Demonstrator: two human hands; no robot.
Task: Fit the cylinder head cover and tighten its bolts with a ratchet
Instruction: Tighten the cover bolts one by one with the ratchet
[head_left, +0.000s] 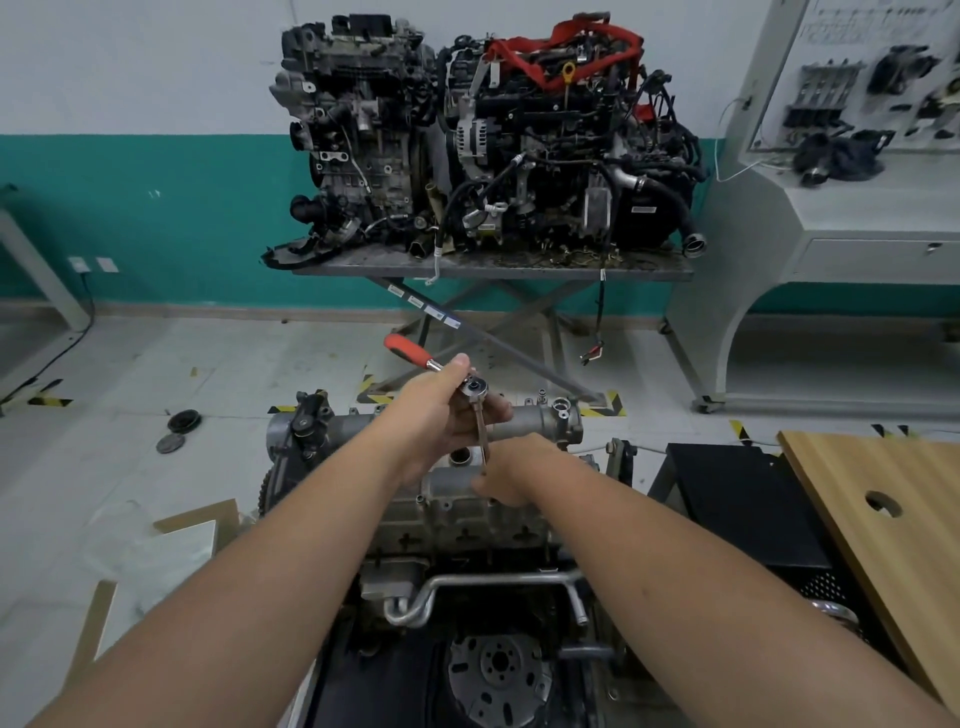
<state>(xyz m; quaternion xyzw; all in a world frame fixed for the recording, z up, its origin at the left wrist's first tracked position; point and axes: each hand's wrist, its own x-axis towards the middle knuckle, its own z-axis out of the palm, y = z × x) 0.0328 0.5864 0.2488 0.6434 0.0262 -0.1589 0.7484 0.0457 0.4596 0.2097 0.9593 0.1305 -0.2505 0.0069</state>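
Observation:
A grey cylinder head cover (524, 423) sits on top of the engine (467, 525) in front of me. My left hand (441, 405) grips the head of a ratchet (475, 387) whose red handle (408, 349) points up and to the left. A long chrome extension (481, 434) runs down from the ratchet head to the cover. My right hand (511, 470) pinches the lower end of that extension just above the cover. The socket and the bolt under it are hidden by my fingers.
Two other engines (483, 140) stand on a scissor lift table (493, 267) against the wall. A wooden board (893, 535) leans over a black cabinet (737, 509) on the right. Cardboard (192, 525) and round parts (183, 421) lie on the floor at left.

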